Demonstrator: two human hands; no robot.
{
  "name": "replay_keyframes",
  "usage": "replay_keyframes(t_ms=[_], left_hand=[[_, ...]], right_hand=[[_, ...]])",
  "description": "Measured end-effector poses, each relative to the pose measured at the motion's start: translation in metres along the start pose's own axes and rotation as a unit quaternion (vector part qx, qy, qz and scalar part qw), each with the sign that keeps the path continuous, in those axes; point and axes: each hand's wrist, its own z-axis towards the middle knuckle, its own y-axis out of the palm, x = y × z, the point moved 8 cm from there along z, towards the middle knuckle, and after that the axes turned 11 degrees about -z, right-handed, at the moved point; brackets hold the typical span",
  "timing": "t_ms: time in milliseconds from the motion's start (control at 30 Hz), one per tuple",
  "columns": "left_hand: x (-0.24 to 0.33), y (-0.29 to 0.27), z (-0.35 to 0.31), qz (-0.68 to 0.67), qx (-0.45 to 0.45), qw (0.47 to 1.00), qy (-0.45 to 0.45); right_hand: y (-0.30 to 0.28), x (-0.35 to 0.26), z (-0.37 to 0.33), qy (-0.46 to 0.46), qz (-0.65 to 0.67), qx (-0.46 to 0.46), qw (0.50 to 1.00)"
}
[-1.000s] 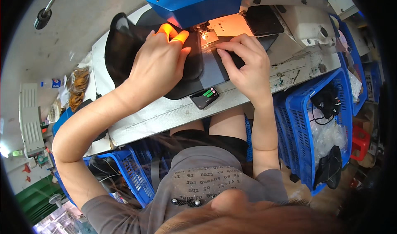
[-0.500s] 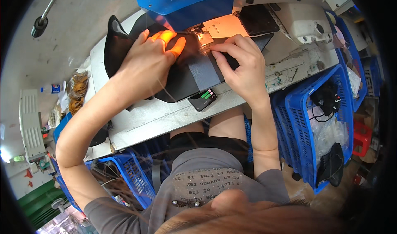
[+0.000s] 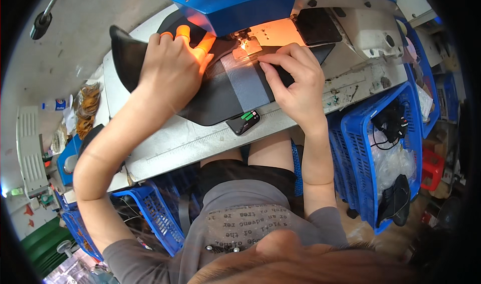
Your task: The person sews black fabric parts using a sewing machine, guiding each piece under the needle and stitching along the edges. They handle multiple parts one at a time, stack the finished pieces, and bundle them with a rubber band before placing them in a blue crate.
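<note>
A black flat sheet of material [image 3: 208, 103] with a blue-grey band [image 3: 249, 91] lies under the lit needle area of a blue sewing machine [image 3: 230, 8]. My left hand [image 3: 173, 66] rests on the sheet left of the needle, fingers spread and fingertips lit orange. A curved black piece [image 3: 125, 53] stands up beside that hand. Right of the presser foot [image 3: 246, 48], my right hand [image 3: 295, 78] has thumb and index finger pinched together at the sheet's upper edge. What exactly sits between those fingertips is too small to make out.
A small black device [image 3: 244, 122] with a lit screen lies at the table's front edge. Blue plastic baskets [image 3: 358, 158] stand at the right, one holding clear bags and black pieces. Another blue basket [image 3: 163, 219] is at the lower left. Bundled brown strips [image 3: 87, 108] lie at the far left.
My left hand has shifted left and its fingers reach farther up, uncovering more of the sheet. The curved black piece leans farther left. My right hand keeps its pinch in nearly the same place.
</note>
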Motion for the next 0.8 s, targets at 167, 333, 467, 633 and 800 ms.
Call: replay_keyframes(t_ms=[167, 333, 467, 633, 800], left_hand=[[0.015, 0.0, -0.001, 0.032, -0.038, 0.99, -0.133], [0.024, -0.003, -0.001, 0.057, -0.005, 0.98, -0.193], [0.024, -0.002, 0.003, 0.067, 0.03, 0.978, -0.195], [0.009, -0.001, -0.001, 0.057, 0.049, 0.976, -0.203], [0.021, -0.023, -0.034, -0.028, 0.064, 0.982, -0.174]], right_hand=[[0.002, -0.001, 0.0, 0.004, -0.002, -0.002, 1.0], [0.001, -0.002, 0.0, 0.004, -0.002, -0.004, 1.0], [0.001, -0.002, -0.001, 0.006, -0.007, -0.005, 1.0], [0.0, -0.001, 0.0, 0.011, 0.003, -0.014, 1.0], [0.0, -0.002, 0.0, 0.015, 0.003, -0.014, 1.0]])
